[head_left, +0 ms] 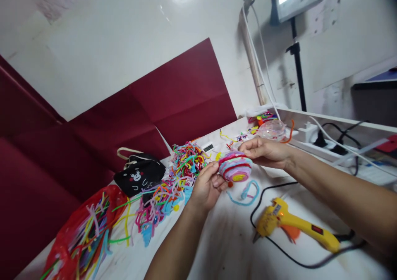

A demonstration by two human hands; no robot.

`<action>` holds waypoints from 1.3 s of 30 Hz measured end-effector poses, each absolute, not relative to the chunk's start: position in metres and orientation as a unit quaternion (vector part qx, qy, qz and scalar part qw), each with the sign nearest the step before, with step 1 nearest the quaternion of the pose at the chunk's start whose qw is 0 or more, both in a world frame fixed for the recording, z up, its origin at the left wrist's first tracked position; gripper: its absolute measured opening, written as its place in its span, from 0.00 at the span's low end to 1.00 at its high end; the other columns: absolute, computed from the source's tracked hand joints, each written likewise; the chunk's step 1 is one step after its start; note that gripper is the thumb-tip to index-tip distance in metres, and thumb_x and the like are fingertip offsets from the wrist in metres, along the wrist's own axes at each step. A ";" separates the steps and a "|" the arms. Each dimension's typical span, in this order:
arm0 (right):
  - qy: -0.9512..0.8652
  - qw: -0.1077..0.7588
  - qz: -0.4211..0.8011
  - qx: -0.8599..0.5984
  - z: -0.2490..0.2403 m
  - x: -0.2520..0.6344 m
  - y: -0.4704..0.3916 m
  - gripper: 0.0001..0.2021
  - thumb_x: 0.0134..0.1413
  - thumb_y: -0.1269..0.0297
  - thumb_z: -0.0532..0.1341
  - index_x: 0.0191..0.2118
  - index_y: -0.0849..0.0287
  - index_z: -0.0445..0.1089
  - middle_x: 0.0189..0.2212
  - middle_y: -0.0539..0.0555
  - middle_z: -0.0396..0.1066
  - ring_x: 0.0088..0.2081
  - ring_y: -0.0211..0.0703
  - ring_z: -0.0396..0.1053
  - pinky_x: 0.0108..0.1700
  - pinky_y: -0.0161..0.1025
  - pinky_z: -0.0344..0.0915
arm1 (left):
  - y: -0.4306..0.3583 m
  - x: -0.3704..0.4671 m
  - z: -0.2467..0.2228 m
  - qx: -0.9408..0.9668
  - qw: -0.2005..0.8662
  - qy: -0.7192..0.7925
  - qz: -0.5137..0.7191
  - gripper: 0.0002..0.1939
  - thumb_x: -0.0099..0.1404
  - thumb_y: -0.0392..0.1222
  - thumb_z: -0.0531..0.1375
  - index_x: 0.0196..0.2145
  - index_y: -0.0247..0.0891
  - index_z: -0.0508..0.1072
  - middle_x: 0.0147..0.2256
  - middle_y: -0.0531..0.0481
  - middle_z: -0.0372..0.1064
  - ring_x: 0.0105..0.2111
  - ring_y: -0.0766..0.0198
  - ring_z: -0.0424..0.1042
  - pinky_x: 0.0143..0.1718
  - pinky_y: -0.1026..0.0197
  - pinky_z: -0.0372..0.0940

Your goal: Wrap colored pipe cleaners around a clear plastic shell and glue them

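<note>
Between my two hands, above the white table, is a round coil of fuzzy pipe cleaners [236,166], ringed in pink, red, blue and purple with a yellow centre. My left hand [208,185] grips its left edge, thumb on top and fingers curled beneath. At its upper right edge, my right hand [263,151] pinches the rim between thumb and fingers. A loose light blue pipe cleaner [257,193] lies curled on the table just below the coil. Nearer to me, a yellow hot glue gun [294,222] rests on its side, its nozzle pointing left.
A heap of mixed pipe cleaner pieces [182,168] spreads to the left, beside a black drawstring bag [139,174] and a red plastic bag [77,226] of pipe cleaners. The glue gun's black cord [263,193] loops over the table. A power strip [325,145] stands at right.
</note>
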State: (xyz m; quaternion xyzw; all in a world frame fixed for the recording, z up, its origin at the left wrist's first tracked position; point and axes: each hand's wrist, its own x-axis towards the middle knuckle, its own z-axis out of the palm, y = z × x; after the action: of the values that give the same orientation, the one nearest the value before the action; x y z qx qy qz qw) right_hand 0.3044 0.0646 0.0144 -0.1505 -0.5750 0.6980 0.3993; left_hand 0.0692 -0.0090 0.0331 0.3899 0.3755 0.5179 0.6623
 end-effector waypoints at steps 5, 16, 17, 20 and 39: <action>-0.598 0.385 0.685 -0.159 0.012 0.307 0.066 0.26 0.38 0.46 0.88 0.28 0.59 0.79 0.27 0.48 0.72 0.33 0.41 0.65 0.43 0.42 0.60 | -0.010 0.064 0.035 0.413 0.679 0.363 0.486 0.19 0.62 0.44 0.77 0.33 0.40 0.69 0.20 0.64 0.59 0.17 0.74 0.52 0.21 0.66 0.53; -0.620 0.390 0.661 -0.166 0.013 0.307 0.062 0.27 0.39 0.42 0.86 0.27 0.58 0.77 0.25 0.48 0.70 0.31 0.40 0.63 0.38 0.41 0.58 | -0.002 0.060 0.030 0.475 0.687 0.316 0.450 0.16 0.67 0.53 0.70 0.34 0.39 0.74 0.23 0.60 0.66 0.14 0.73 0.51 0.17 0.65 0.58; -0.621 0.389 0.659 -0.170 0.014 0.307 0.061 0.27 0.39 0.42 0.86 0.27 0.58 0.78 0.25 0.48 0.70 0.30 0.40 0.62 0.37 0.41 0.58 | -0.002 0.059 0.029 0.489 0.675 0.322 0.449 0.17 0.65 0.54 0.72 0.35 0.39 0.75 0.23 0.60 0.67 0.14 0.73 0.51 0.16 0.64 0.58; -0.628 0.386 0.650 -0.185 0.018 0.306 0.058 0.28 0.36 0.42 0.87 0.27 0.59 0.79 0.25 0.48 0.71 0.30 0.40 0.63 0.37 0.41 0.58 | -0.001 0.057 0.030 0.545 0.606 0.352 0.460 0.20 0.61 0.58 0.75 0.36 0.39 0.79 0.20 0.61 0.64 0.14 0.71 0.52 0.16 0.63 0.63; -0.698 0.371 0.509 -0.342 0.051 0.276 0.010 0.25 0.37 0.40 0.83 0.26 0.56 0.80 0.24 0.49 0.70 0.31 0.43 0.62 0.37 0.42 0.61 | -0.016 0.059 0.043 0.696 0.387 0.464 0.389 0.18 0.62 0.58 0.69 0.35 0.39 0.79 0.17 0.62 0.61 0.13 0.71 0.57 0.14 0.67 0.51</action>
State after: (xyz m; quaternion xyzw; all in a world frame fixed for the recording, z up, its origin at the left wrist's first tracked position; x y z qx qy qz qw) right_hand 0.2758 0.0103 0.0514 -0.3425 -0.6976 0.5087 0.3706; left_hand 0.0592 -0.0164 0.0434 0.6957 0.4636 0.3893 0.3867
